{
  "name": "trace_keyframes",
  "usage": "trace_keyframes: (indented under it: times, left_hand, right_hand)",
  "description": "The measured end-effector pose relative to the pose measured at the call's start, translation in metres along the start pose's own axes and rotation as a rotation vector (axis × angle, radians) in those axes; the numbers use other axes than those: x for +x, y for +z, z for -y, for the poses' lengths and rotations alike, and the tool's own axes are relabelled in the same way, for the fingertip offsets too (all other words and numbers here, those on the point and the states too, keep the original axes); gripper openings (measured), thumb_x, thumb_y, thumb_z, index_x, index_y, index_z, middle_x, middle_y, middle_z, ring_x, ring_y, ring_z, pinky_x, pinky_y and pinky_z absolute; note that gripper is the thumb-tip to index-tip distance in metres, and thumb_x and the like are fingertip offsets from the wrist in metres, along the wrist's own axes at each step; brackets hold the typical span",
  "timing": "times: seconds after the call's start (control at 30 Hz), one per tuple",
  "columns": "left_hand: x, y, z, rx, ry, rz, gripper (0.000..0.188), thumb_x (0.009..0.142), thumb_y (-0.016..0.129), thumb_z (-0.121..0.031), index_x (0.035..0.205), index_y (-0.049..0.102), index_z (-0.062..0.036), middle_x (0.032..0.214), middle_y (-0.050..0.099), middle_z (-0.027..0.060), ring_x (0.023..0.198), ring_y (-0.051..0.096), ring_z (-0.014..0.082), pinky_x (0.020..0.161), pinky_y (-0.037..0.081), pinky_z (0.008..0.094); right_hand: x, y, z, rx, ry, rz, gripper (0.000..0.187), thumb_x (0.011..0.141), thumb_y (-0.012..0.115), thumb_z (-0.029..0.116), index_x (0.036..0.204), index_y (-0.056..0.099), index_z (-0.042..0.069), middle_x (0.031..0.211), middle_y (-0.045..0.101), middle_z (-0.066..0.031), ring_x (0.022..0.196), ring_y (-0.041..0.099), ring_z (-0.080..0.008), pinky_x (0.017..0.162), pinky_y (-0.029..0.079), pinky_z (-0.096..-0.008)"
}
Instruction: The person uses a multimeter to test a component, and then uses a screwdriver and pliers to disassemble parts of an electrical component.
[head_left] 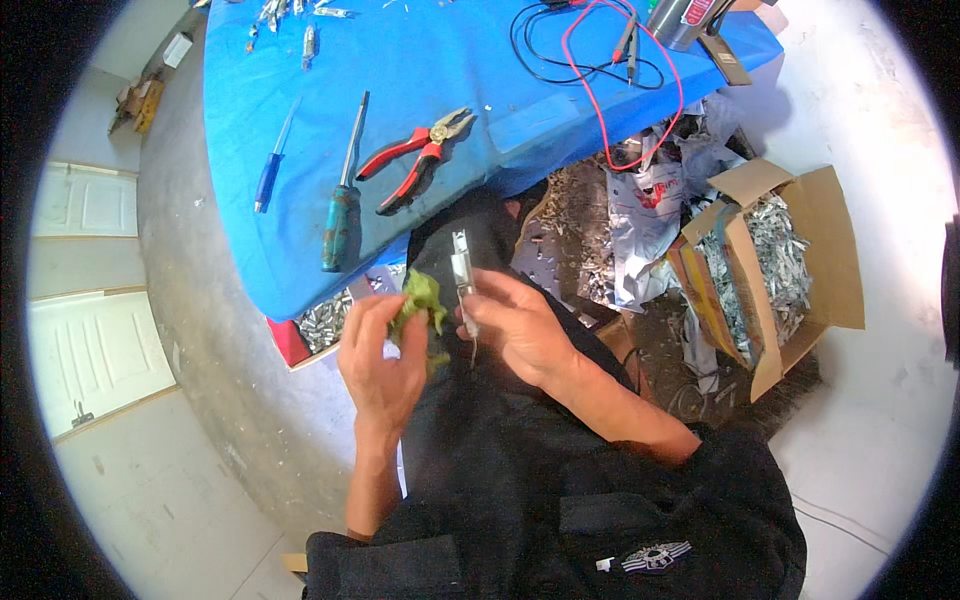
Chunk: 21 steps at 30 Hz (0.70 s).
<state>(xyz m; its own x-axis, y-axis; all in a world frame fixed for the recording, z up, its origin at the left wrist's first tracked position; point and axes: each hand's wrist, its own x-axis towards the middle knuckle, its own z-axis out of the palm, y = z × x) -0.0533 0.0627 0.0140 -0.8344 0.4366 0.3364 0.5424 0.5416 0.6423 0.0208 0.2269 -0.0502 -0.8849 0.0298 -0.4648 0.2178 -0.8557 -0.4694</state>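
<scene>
My left hand [378,360] pinches a crumpled yellow-green rag [424,294] between thumb and fingers. A hand's width away, my right hand [520,330] grips a slim silver metal piece [461,266] by its lower end, its upper end pointing away from me. What the piece is exactly I cannot make out. Both hands are over my lap, in front of the blue-covered table [510,90]. Beyond them on the table lie pliers [438,135] with red and black handles, a teal-handled screwdriver [337,220] and a thin blue-handled screwdriver [268,186].
Right of me stands an open cardboard box [838,250] full of silver metal pieces. Below the table's left side is a box of small metal parts [325,322]. Red and black test leads [566,45] and a metal cup [683,22] occupy the table's far right.
</scene>
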Motion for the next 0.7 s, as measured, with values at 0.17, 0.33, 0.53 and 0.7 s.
trace_keyframes:
  times: [0.17, 0.33, 0.53, 0.7]
  left_hand:
    - [-0.03, 0.014, -0.009, -0.092, 0.022, 0.106, 0.026, 0.083, 0.08, 0.002, 0.106, 0.071, -0.0011, 0.103, 0.071, 0.0169, 0.093, 0.07, 0.0366, 0.08, 0.056, 0.0431]
    - [-0.019, 0.021, 0.002, 0.038, 0.128, 0.001, 0.027, 0.084, 0.077, 0.003, 0.11, 0.07, -0.0016, 0.103, 0.07, 0.0166, 0.091, 0.068, 0.036, 0.078, 0.055, 0.0442]
    - [0.021, 0.017, 0.019, 0.061, 0.039, -0.11, 0.013, 0.091, 0.073, 0.003, 0.103, 0.069, 0.0006, 0.099, 0.071, 0.0144, 0.089, 0.07, 0.0308, 0.08, 0.055, 0.039]
    - [0.016, 0.005, 0.011, -0.026, -0.033, -0.056, 0.015, 0.089, 0.075, 0.003, 0.103, 0.07, 0.0012, 0.098, 0.071, 0.0141, 0.087, 0.07, 0.0284, 0.077, 0.054, 0.0368]
  right_hand:
    - [0.001, -0.001, -0.003, 0.09, 0.095, -0.009, 0.038, 0.106, 0.064, 0.011, 0.143, 0.06, 0.001, 0.121, 0.073, -0.0074, 0.106, 0.072, -0.0172, 0.092, 0.058, -0.0327]
    - [-0.002, -0.004, -0.012, 0.121, 0.16, 0.091, 0.036, 0.106, 0.066, 0.014, 0.141, 0.062, 0.003, 0.116, 0.074, -0.0046, 0.098, 0.071, -0.0145, 0.087, 0.06, -0.0307]
    - [-0.014, 0.004, -0.011, 0.037, 0.172, 0.222, 0.035, 0.108, 0.063, 0.013, 0.141, 0.061, 0.001, 0.115, 0.071, -0.0034, 0.099, 0.07, -0.0137, 0.086, 0.06, -0.0332]
    - [-0.009, 0.005, 0.004, 0.043, 0.093, 0.129, 0.04, 0.109, 0.06, 0.013, 0.148, 0.057, 0.003, 0.126, 0.071, -0.0064, 0.108, 0.07, -0.0165, 0.092, 0.058, -0.034]
